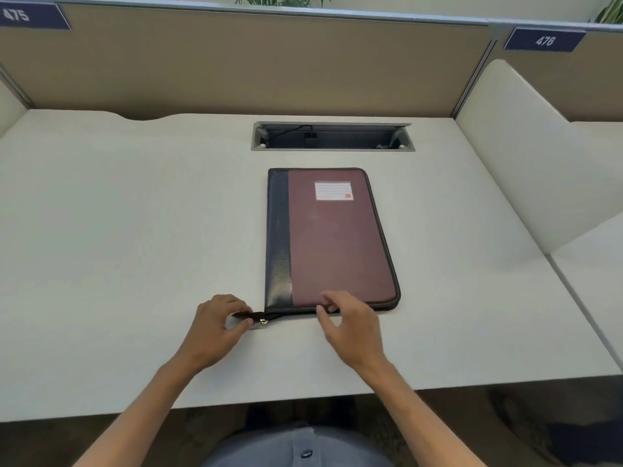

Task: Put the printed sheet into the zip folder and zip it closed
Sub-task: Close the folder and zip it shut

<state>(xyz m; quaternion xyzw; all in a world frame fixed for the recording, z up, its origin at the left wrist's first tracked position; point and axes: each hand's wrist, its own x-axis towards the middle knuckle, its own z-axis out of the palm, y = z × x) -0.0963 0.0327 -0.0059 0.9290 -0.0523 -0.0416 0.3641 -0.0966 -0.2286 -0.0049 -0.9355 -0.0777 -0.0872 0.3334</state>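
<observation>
Two signs: 475 [17, 15], 476 [544, 40]; left hand [219, 326] pinches zipper pull [251, 317]; right hand [349, 326] fingers relaxed, touching zip folder [337, 241].

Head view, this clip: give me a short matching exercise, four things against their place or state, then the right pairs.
Things:
1. folder
2. zip tab
3. right hand
4. cable hatch

States:
A. pinched in the left hand by the near left corner
B. lying flat and shut on the desk
C. open, beyond the far edge of the folder
D. fingers on the near edge of the folder

Pairs: 1-B, 2-A, 3-D, 4-C
</observation>
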